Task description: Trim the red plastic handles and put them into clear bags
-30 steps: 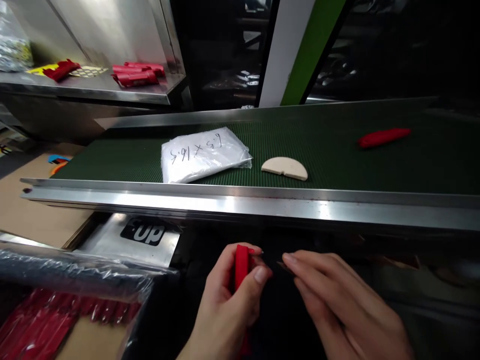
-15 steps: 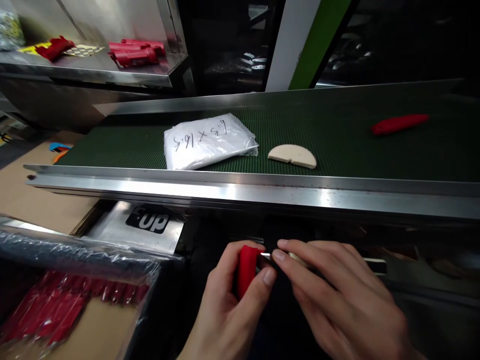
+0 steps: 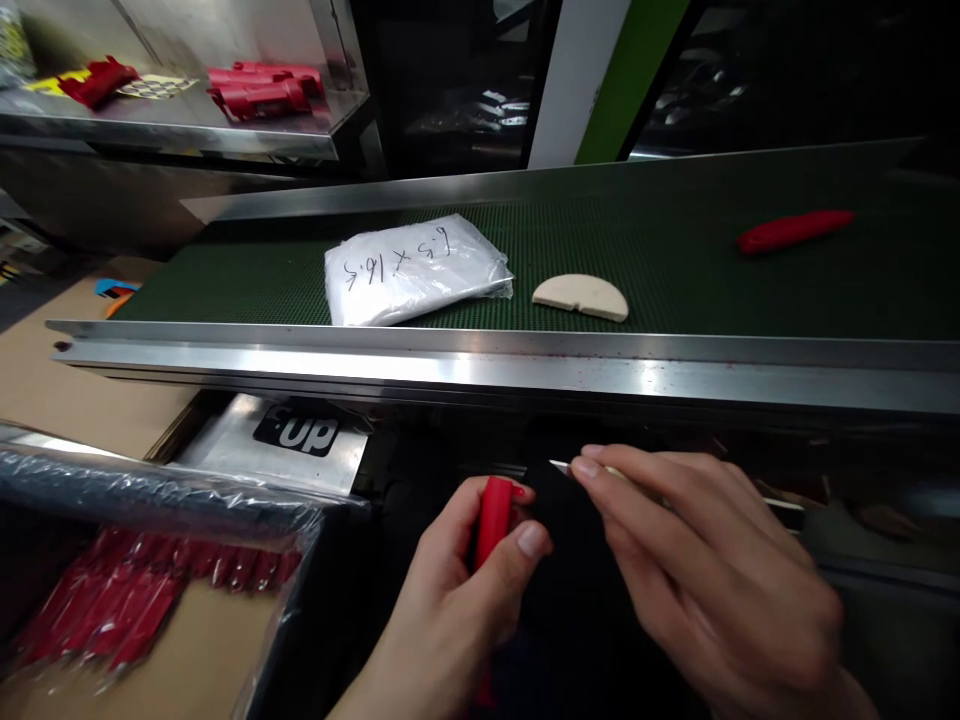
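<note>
My left hand (image 3: 457,590) grips a red plastic handle (image 3: 493,518) upright between thumb and fingers, below the conveyor's steel rail. My right hand (image 3: 712,570) pinches a thin pale blade (image 3: 561,467) whose pointed tip shows just past my fingertips, a little up and right of the handle's top end. Blade and handle are apart. On the green conveyor belt (image 3: 675,250) lie a white plastic bag with handwriting (image 3: 412,270), a beige half-round piece (image 3: 581,297) and a finished red item (image 3: 795,230) at the far right.
A box lined with clear plastic holds several red handles (image 3: 127,610) at lower left. A steel plate with a black "up" label (image 3: 296,435) lies under the rail (image 3: 480,365). More red parts (image 3: 255,88) sit on a steel shelf at upper left.
My right hand has drawn the blade up and to the right, away from the top of the red handle, which it was touching half a second ago. The left hand stays nearly still.
</note>
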The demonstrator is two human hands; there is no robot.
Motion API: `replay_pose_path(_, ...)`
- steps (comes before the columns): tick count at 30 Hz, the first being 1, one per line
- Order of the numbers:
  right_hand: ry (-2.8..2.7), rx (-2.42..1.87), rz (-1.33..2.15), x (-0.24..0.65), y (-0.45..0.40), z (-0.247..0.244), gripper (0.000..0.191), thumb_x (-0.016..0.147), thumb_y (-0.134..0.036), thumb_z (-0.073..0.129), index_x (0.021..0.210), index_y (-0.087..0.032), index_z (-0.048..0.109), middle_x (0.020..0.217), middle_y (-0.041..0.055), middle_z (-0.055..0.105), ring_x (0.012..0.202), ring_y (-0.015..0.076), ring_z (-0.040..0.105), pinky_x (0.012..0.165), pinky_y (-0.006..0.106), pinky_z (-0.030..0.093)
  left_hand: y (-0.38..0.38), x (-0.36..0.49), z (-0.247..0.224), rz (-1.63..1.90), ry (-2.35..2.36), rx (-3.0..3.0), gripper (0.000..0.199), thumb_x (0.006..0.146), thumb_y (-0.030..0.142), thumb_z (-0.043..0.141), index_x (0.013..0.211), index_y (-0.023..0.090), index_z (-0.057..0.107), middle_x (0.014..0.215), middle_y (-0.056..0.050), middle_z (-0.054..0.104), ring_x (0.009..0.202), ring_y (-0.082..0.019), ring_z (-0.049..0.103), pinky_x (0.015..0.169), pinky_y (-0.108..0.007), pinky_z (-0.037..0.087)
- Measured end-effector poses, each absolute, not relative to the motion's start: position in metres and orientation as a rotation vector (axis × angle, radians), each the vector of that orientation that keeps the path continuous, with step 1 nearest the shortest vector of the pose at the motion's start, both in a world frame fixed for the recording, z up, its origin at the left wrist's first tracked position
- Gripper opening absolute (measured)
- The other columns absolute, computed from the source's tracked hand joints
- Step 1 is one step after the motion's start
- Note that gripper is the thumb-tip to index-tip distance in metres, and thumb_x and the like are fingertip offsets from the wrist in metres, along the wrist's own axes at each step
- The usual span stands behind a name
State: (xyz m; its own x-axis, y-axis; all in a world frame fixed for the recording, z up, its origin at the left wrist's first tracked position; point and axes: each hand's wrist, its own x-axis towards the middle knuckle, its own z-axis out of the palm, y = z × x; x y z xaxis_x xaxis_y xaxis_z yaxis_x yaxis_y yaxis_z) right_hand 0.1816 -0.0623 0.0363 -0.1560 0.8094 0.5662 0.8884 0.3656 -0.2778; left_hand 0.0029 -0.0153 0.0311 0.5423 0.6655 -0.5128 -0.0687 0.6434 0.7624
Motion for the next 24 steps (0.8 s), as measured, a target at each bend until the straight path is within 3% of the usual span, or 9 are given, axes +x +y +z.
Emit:
replay_pose_path(2,-1.962,-1.450,-0.081,0.179,-0.063,0.037,0.040,0.082,0.003,0.059,0.117,-0.012,0.066,0.110,0.0140,0.068,0.096,0.0232,0.063,0.079,0.040,0.050,-0.016,0.001,0.028,0.493,0.850,0.692,0.032,0.089,0.040,0.061,0.111,0.019,0.053,0.085,-0.004,0.061,0.046,-0.006,0.039,0.041,-0.018,0.028)
replay_pose_path(7,-1.945,-1.399,0.139,0.172,-0.069,0.037,0.038,0.084,0.003,0.054,0.117,-0.012,0.065,0.109,0.0134,0.066,0.094,0.0215,0.062,0.076,0.038,0.051,-0.020,-0.002,0.027,0.443,0.790,0.614,0.030,0.090,0.037,0.051,0.110,0.015,0.055,0.056,0.002,0.049,0.040,-0.008,0.037,0.040,-0.017,0.030)
replay_pose_path(11,-1.942,-1.409,0.136,0.170,-0.074,0.039,0.039,0.083,0.004,0.055,0.118,-0.011,0.065,0.109,0.0140,0.065,0.096,0.0220,0.061,0.076,0.039,0.051,-0.024,-0.001,0.033,0.500,0.853,0.596,0.030,0.090,0.034,0.054,0.116,0.017,0.053,0.058,0.002,0.050,0.043,-0.008,0.039,0.041,-0.016,0.031)
replay_pose_path(18,-1.921,-1.394,0.151,0.169,-0.077,0.036,0.037,0.083,0.004,0.056,0.115,-0.011,0.066,0.106,0.0136,0.066,0.094,0.0211,0.061,0.076,0.038,0.051,-0.027,-0.004,0.039,0.496,0.811,0.584,0.017,0.093,0.033,0.051,0.105,0.021,0.052,0.058,0.002,0.054,0.042,-0.008,0.042,0.042,-0.016,0.035)
replay_pose_path(24,-1.920,-1.398,0.139,0.168,-0.079,0.034,0.041,0.083,0.003,0.054,0.118,-0.015,0.065,0.112,0.0122,0.066,0.098,0.0219,0.063,0.077,0.037,0.052,-0.031,-0.006,0.030,0.492,0.668,0.511,0.020,0.093,0.038,0.052,0.104,0.021,0.052,0.055,0.001,0.057,0.036,-0.007,0.036,0.037,-0.014,0.033)
